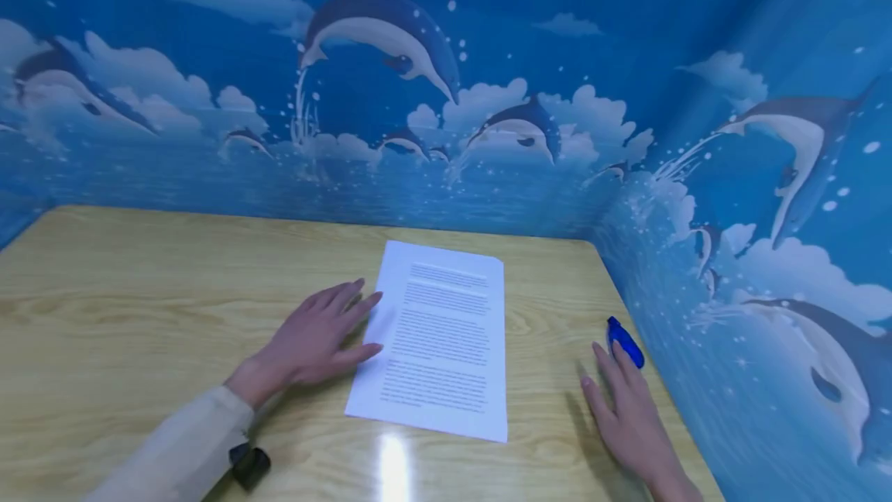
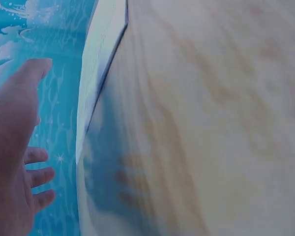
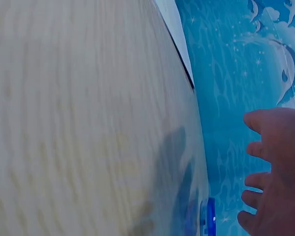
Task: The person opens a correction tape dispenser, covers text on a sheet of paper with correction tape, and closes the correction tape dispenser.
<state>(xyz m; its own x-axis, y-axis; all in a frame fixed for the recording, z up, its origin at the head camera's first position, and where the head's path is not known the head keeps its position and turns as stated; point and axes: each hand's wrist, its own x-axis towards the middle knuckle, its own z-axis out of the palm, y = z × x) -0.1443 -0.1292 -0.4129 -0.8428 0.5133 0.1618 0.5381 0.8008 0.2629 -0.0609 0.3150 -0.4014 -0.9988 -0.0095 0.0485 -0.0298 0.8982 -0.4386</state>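
A white printed paper (image 1: 446, 339) lies on the wooden table, its lines of text facing up. My left hand (image 1: 317, 339) hovers at the paper's left edge, fingers spread and fingertips over its margin. In the left wrist view that hand (image 2: 14, 152) is raised off the table and casts a shadow. Over at the right, my right hand (image 1: 630, 417) is held above the table with loosely extended fingers and nothing in its grasp. Just beyond its fingertips lies a small, elongated blue object (image 1: 626, 345) with a narrow end, partly covered by the fingers; its kind is unclear.
The wooden table (image 1: 139, 316) meets a blue curtain-like backdrop (image 1: 432, 184) with dolphins at the back and on the right. A black device (image 1: 249, 465) sits at the left wrist, by the pale sleeve (image 1: 181, 448).
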